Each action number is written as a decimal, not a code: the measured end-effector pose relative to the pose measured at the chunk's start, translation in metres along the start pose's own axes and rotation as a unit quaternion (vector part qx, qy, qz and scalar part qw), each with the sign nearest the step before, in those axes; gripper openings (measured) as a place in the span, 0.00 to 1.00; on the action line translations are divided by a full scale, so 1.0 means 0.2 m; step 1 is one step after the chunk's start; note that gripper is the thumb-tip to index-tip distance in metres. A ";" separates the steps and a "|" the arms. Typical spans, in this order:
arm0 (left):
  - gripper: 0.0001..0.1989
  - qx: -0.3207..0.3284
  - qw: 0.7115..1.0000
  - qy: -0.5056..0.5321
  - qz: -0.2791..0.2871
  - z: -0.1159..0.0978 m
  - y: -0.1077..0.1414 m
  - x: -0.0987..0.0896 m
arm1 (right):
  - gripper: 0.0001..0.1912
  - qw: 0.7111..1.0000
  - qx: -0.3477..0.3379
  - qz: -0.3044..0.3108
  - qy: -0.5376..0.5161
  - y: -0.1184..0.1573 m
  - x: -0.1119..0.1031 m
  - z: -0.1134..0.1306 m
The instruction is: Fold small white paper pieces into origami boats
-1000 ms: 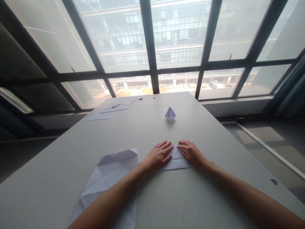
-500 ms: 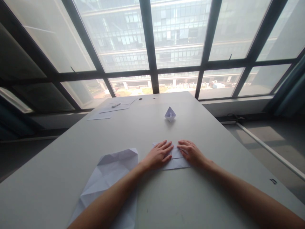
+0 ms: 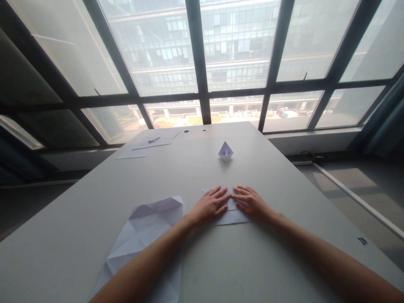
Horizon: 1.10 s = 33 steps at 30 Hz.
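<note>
A folded white paper point(image 3: 231, 217) lies flat on the white table point(image 3: 259, 256), partly hidden by both hands. My left hand point(image 3: 211, 205) rests palm down on its left part, fingers spread. On its right part lies my right hand point(image 3: 251, 204), also flat with fingers apart. The fingertips of the two hands nearly meet over the paper's middle. Beyond them stands a small folded paper piece point(image 3: 225, 152) with a pointed top. A larger creased sheet point(image 3: 139, 231) lies at the left, partly under my left forearm.
Several flat sheets point(image 3: 132, 152) lie at the table's far left, with a small white object point(image 3: 154, 139) on top. Small round holes show near the far edge. A black mark point(image 3: 362, 240) is at the right edge. Windows stand behind the table.
My right hand has shifted slightly left over the folded paper, closer to my left hand. My left hand has stayed in place.
</note>
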<state>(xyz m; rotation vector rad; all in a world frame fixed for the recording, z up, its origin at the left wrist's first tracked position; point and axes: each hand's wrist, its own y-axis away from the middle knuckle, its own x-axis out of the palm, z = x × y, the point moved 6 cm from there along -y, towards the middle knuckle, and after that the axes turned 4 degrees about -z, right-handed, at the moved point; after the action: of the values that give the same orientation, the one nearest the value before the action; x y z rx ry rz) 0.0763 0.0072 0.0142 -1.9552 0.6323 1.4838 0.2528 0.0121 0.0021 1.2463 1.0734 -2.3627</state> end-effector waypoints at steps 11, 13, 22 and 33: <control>0.24 -0.010 1.000 0.015 0.009 0.00 0.00 0.00 | 0.17 0.998 0.021 -0.043 -0.034 -0.01 -0.02 -0.01; 0.24 -0.011 1.000 0.014 0.012 0.00 0.00 0.00 | 0.18 0.998 0.027 -0.038 -0.032 -0.01 -0.02 -0.01; 0.24 -0.015 1.000 0.018 0.012 0.00 0.00 0.00 | 0.14 0.998 0.028 -0.039 -0.029 -0.01 -0.03 -0.01; 0.24 -0.013 1.000 0.012 0.015 0.00 0.00 0.00 | 0.16 0.998 0.039 -0.027 -0.033 -0.02 -0.03 -0.01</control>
<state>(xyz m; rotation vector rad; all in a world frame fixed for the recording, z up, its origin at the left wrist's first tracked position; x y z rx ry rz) 0.0756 0.0068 0.0147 -1.9952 0.6589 1.4956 0.2558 0.0147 0.0081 1.1704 1.0164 -2.4900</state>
